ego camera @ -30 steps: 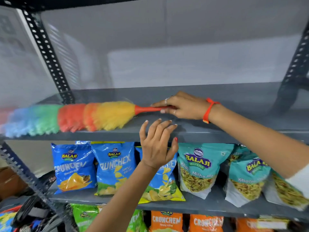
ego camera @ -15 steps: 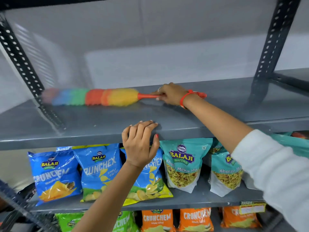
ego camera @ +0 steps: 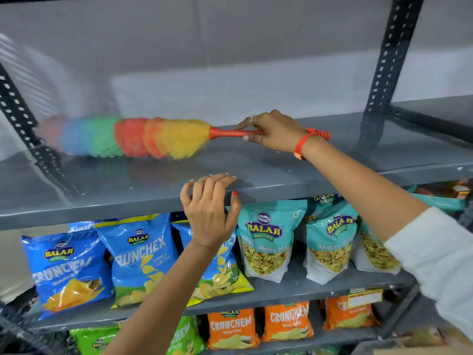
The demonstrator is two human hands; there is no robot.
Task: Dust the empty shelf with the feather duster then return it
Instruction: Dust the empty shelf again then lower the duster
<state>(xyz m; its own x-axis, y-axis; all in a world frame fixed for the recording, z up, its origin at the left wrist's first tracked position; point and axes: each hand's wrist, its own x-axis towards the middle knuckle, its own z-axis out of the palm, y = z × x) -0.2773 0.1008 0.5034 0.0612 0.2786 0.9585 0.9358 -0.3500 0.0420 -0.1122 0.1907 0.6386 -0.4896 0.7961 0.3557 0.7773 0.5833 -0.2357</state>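
Grey steel shelf [ego camera: 281,172] lies bare, so the feather duster [ego camera: 133,138] can sweep it freely; its rainbow head rests on the surface toward the back left, probably mid-stroke, since the tip is blurred. Right hand [ego camera: 273,131] grips the orange handle. Left hand [ego camera: 210,208], loosely curled and empty, steadies against the shelf's front edge.

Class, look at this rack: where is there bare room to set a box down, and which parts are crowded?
Free: the top shelf between the right hand and the right post, and its front left strip before the duster. Crowded: the blue chip bags and teal snack bags fill the shelf below.
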